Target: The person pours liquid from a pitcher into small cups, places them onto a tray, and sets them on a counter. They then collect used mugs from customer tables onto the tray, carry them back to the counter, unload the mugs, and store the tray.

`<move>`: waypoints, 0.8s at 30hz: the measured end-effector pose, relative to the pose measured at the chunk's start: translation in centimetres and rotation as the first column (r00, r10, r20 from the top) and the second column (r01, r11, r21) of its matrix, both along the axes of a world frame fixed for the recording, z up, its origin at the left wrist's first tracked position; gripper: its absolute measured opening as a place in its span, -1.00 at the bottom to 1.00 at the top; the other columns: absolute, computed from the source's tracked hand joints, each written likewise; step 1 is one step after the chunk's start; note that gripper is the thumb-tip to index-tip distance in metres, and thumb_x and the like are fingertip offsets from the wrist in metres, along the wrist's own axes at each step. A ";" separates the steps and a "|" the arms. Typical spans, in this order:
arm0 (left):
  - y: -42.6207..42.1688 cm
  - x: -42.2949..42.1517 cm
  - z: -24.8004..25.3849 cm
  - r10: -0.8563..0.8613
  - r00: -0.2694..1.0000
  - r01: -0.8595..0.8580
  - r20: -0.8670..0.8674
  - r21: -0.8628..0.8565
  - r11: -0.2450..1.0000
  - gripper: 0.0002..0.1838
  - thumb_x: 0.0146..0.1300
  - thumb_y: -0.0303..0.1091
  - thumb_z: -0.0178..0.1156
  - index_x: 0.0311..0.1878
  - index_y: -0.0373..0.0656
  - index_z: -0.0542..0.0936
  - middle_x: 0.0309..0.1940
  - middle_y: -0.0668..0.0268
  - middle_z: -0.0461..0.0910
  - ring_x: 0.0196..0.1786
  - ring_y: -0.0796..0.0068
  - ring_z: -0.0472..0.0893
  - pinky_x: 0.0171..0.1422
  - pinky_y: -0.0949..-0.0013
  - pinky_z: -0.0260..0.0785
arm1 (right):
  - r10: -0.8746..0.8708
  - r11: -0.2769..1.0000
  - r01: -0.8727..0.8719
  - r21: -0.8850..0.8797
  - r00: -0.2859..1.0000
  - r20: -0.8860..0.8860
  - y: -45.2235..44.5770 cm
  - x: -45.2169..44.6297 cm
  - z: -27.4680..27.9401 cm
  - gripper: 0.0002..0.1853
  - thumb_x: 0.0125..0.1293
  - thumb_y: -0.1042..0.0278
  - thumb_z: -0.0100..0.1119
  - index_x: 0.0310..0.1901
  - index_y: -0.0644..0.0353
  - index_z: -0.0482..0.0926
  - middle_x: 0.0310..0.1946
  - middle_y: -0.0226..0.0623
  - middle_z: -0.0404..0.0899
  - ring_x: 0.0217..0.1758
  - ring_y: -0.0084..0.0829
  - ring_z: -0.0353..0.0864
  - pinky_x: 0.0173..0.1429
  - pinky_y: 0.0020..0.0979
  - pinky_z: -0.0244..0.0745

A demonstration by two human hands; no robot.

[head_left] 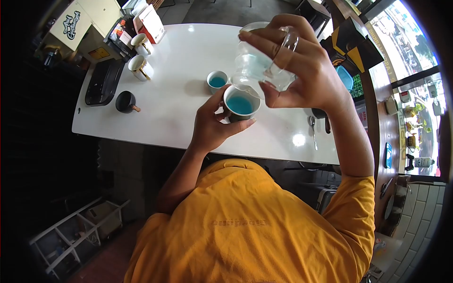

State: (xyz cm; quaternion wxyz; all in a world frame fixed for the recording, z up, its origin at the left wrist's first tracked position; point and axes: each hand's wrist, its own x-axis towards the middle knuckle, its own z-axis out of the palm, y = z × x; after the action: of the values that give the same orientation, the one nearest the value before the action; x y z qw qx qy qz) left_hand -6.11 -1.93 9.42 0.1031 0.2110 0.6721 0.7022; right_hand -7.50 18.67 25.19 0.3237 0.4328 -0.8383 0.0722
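My left hand [213, 120] is wrapped round a cup [233, 116] with a white inside and a darker outside, holding blue liquid. Above it, my right hand [304, 63] grips a clear glass pitcher [252, 61] by its looped handle and side. The pitcher is tilted, its lip close over the cup's rim; a little pale liquid shows inside. Whether a stream is falling I cannot tell. Just beyond my left hand stands a second white cup [211, 88], also with blue liquid in it.
On the white table [174, 108] two white mugs [140, 68] stand at the back left. Nearby are a black cup [126, 102] with a wooden handle and a black tray [104, 81]. A spoon [313, 132] lies at the right, beside a partly hidden dark pan-like item.
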 end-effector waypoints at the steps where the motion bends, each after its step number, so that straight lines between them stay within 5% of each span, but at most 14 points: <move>1: 0.3 0.0 0.0 -0.015 1.000 0.015 -0.002 -0.008 1.000 -0.14 -0.05 -0.31 0.55 0.34 -0.30 0.38 0.06 0.23 0.59 0.06 0.47 0.62 0.06 0.34 0.60 | 0.019 1.000 -0.019 0.022 1.000 0.001 0.0 0.3 0.0 -0.36 -0.14 0.21 0.37 0.10 0.23 0.67 -0.02 -0.18 0.71 0.12 -0.10 0.54 0.26 -0.15 0.46; 12: 2.4 -0.1 -1.1 -0.077 0.996 0.075 0.041 0.049 0.996 -0.13 -0.06 -0.27 0.55 0.34 -0.33 0.37 0.06 0.17 0.59 0.07 0.41 0.61 0.07 0.35 0.59 | 0.199 0.970 -0.169 0.174 0.964 -0.176 1.6 1.1 -0.2 -0.51 0.10 0.19 0.20 0.07 0.20 0.68 0.04 -0.30 0.68 0.04 -0.18 0.52 0.25 -0.08 0.50; 24: 4.2 0.5 -0.5 -0.109 0.994 0.107 0.027 0.055 0.993 -0.21 -0.01 -0.34 0.53 0.31 -0.32 0.41 0.06 0.19 0.60 0.08 0.42 0.63 0.13 0.35 0.57 | 0.174 0.974 -0.142 0.177 0.968 -0.180 3.6 2.6 0.4 -0.53 0.13 0.26 0.19 0.09 0.18 0.67 0.04 -0.35 0.69 0.07 -0.22 0.51 0.31 -0.05 0.46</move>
State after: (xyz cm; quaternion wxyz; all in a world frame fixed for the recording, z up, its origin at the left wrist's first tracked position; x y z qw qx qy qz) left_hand -5.60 2.31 8.88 0.1453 0.2390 0.6390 0.7166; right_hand -4.86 22.27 25.55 0.3607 0.5283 -0.7685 -0.0136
